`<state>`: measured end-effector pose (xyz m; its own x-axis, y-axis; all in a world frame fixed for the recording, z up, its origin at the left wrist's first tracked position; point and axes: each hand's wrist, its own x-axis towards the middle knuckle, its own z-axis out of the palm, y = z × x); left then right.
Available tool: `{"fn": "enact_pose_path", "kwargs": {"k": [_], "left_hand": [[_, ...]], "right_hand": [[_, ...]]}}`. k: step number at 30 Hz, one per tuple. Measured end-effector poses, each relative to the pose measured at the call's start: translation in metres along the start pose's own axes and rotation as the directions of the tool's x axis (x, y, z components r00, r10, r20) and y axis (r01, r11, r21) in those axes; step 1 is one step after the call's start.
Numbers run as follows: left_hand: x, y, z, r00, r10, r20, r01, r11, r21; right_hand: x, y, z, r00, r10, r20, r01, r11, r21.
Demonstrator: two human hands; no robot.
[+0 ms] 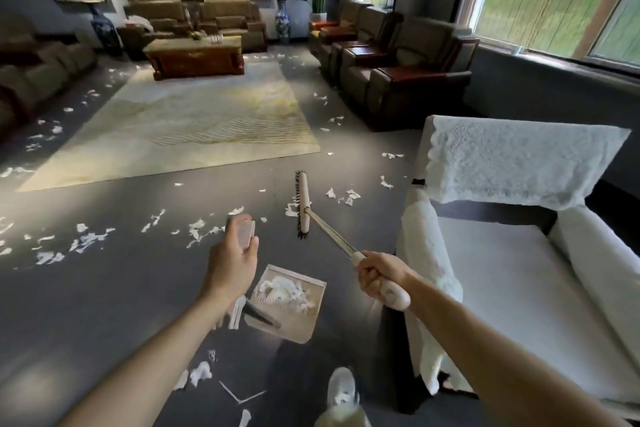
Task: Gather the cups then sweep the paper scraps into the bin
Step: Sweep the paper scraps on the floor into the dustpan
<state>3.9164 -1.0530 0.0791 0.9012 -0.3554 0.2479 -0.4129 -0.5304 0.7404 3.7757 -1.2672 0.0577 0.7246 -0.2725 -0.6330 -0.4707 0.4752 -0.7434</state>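
Right grip [375, 274]: fingers clamped round the broom handle, near its pale end.
Broom [304, 205]: head out ahead, low over the floor [138, 288], just beside a scrap.
Left grip [235, 260]: curled round a pale, blurred handle piece [244, 232].
Dustpan [294, 302]: below both hands, holding white scraps.
Paper scraps [86, 239]: scattered over the floor, around the rug [180, 122].

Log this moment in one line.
phase: sweeping | right hand: grips broom | left hand: holds dustpan handle | dustpan: scraps inside | floor: littered
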Motion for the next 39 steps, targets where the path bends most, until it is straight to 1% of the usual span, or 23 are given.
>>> {"fn": "enact_pose_path", "kwargs": {"k": [3,7,10,12,16,18,23,27,29,33,35,39], "left_hand": [[0.102,-0.004,0.051,1.0,0.009,0.027,-0.009,1.0,0.005],[0.232,0.007,0.109,0.998,0.047,0.028,-0.047,0.999,-0.014],[0.318,0.022,0.142,0.997,0.067,0.042,-0.066,0.997,-0.035],[0.376,0.03,0.168,0.991,0.092,0.098,-0.086,0.994,-0.064],[0.497,0.05,0.242,0.982,0.113,0.15,-0.095,0.988,-0.12],[0.556,0.059,0.284,0.969,0.156,0.193,-0.13,0.981,-0.141],[0.698,0.083,0.373,0.917,0.25,0.31,-0.191,0.959,-0.211],[0.801,0.13,0.446,0.872,0.327,0.363,-0.247,0.937,-0.249],[0.841,0.156,0.491,0.836,0.381,0.395,-0.286,0.916,-0.28],[0.912,0.206,0.592,0.768,0.446,0.46,-0.315,0.888,-0.335],[0.949,0.228,0.647,0.757,0.453,0.47,-0.315,0.884,-0.345],[1.017,0.28,0.749,0.741,0.463,0.486,-0.304,0.877,-0.372]], "right_hand": [[0.09,-0.062,-0.022,0.999,0.015,-0.037,-0.012,0.996,0.092],[0.183,-0.16,-0.047,0.995,0.01,-0.098,0.001,0.994,0.113],[0.232,-0.232,-0.064,0.992,0.059,-0.109,-0.034,0.975,0.218],[0.266,-0.275,-0.08,0.99,0.059,-0.126,-0.019,0.954,0.299],[0.341,-0.348,-0.118,0.981,0.034,-0.19,0.048,0.912,0.407],[0.384,-0.38,-0.14,0.969,0.021,-0.246,0.096,0.887,0.452],[0.485,-0.464,-0.192,0.93,0.005,-0.368,0.188,0.852,0.488],[0.537,-0.52,-0.238,0.886,0.009,-0.463,0.278,0.789,0.548],[0.557,-0.543,-0.267,0.859,0.019,-0.512,0.32,0.761,0.565],[0.599,-0.601,-0.346,0.845,0.038,-0.534,0.389,0.641,0.662],[0.628,-0.63,-0.391,0.821,0.059,-0.569,0.422,0.609,0.672],[0.68,-0.692,-0.49,0.787,0.118,-0.606,0.435,0.59,0.68]]}}
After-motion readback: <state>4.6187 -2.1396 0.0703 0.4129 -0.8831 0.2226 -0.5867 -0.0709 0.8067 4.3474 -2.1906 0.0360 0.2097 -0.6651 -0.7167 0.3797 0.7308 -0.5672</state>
